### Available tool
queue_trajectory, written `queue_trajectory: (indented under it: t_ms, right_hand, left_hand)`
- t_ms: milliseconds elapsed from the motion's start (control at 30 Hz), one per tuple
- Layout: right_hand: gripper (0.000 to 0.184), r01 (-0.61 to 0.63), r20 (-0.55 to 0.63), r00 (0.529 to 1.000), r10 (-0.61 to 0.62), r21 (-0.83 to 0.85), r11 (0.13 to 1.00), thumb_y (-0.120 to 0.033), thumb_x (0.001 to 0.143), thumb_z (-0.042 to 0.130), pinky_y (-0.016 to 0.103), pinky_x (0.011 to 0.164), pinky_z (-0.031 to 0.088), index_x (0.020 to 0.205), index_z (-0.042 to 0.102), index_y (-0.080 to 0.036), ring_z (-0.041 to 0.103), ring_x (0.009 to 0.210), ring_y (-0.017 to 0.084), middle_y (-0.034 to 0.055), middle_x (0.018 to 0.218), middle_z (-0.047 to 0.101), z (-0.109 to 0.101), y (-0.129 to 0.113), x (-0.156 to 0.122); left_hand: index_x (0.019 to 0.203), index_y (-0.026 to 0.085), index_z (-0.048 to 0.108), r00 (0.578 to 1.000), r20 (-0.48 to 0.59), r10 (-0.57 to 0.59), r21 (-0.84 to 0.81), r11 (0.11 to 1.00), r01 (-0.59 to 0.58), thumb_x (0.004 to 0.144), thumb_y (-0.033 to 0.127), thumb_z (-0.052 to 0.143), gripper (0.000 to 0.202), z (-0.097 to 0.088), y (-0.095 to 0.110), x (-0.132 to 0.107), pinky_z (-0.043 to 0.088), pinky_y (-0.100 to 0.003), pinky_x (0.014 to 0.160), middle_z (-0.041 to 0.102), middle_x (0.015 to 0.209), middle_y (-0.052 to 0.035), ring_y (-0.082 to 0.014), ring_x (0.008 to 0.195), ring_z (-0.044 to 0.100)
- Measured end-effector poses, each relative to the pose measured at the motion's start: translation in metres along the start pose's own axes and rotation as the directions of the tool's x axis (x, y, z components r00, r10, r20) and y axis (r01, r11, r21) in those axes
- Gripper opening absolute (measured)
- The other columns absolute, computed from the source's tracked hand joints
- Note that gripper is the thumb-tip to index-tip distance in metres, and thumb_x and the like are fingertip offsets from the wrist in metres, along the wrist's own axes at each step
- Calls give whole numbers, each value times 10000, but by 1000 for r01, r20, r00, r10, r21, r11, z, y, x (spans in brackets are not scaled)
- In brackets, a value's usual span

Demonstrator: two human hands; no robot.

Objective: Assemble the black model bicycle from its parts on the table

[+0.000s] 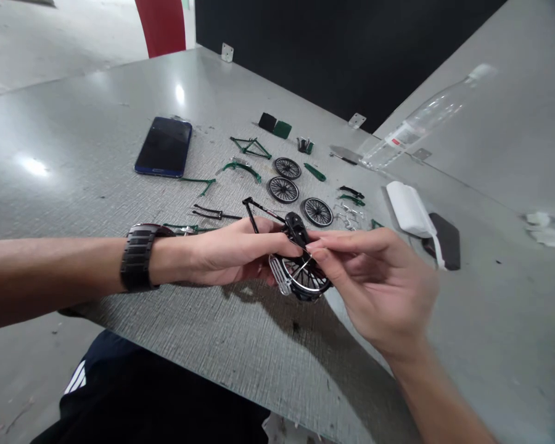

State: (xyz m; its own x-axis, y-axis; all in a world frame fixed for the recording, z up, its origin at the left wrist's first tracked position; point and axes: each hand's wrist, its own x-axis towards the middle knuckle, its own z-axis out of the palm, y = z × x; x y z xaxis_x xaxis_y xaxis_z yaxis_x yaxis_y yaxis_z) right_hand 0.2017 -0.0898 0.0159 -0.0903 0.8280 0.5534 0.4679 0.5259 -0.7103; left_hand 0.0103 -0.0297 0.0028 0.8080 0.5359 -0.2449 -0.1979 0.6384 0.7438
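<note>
My left hand [234,253] is closed around the partly built model bicycle [300,268], fingers wrapped under its frame and thumb on top, holding it just clear of the table [213,345]. My right hand [379,287] meets it from the other side, thumb and forefinger pinched shut on a thin silver piece [308,262] at the top of the mounted wheel [308,282]; what that piece is I cannot tell. A black saddle [296,228] sits directly above the pinch, and a thin black rod [253,214] sticks up past my left fingers. A dark watch [139,256] is on my left wrist. Just beyond the grip lie three loose spoked wheels [283,189], with a green frame section [251,147] further out. A dark phone [163,147] lies well off beyond my left wrist. Beyond my right hand are a white case [409,209] and, further away, a clear bottle [420,120] on its side.
</note>
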Motion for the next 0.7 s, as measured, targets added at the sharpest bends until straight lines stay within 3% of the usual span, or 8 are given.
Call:
queue_trajectory:
  t_ms: [200,400,500,700]
  right_hand:
    - [175,-1,-9,1000,1,32,999,-125,818,765,347,777,665,923,716,-256,759,932,212,7,908,776,-1,2,0]
    - [268,42,-36,998,-41,18,999,-67,802,761,373,774,658,956,726,-283,756,926,210,-14,921,777,0,1,-2]
    - [318,93,-52,994,-94,-25,995,-45,797,756,429,825,649,990,737,-297,756,942,227,-18,941,780,-1,1,-4]
    - [441,263,48,965,-259,-172,949,-23,812,727,467,833,655,1103,713,-354,746,1006,242,-39,979,784,-9,5,-6]
  left_hand:
    - [982,150,727,1000,5,-4,-6,1000,4,872,202,710,123,0,0,0,536,-152,558,685,799,-12,-69,631,623]
    - [976,148,735,998,51,25,6,1000,-25,883,200,708,110,-3,0,0,559,-151,575,667,788,-9,-73,657,630]
    - [985,133,733,997,68,40,-5,999,-40,899,146,658,115,-3,0,0,545,-139,549,673,804,-14,-64,640,629]
    - [992,134,729,999,28,42,31,999,-43,851,188,728,152,-1,0,-1,538,-171,553,683,824,-19,-81,667,622]
